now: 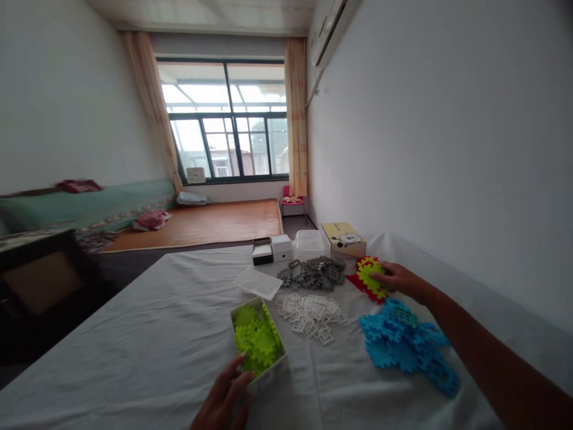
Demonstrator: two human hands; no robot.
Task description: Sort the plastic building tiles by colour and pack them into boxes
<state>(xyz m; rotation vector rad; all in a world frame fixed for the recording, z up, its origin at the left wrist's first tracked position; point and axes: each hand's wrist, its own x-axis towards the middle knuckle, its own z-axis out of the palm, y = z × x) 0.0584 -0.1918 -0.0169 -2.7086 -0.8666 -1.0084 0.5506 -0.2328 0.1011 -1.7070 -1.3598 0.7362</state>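
Note:
My right hand pinches a flat yellow-green gear-edged plastic piece at the far right of the table. Red toothed pieces lie under and around it. Closer to me, below that hand, is a pile of blue toothed pieces. My left hand is at the near left corner of a white box, its curled fingers on the rim. Yellow-green gear pieces fill this box. Part of the left hand is cut off by the bottom of the view.
White square lattice pieces and grey pieces lie mid-table. Behind them stand a black-and-white box, a small white box, a clear container and a yellow carton. A translucent lid lies left. The wall borders the right.

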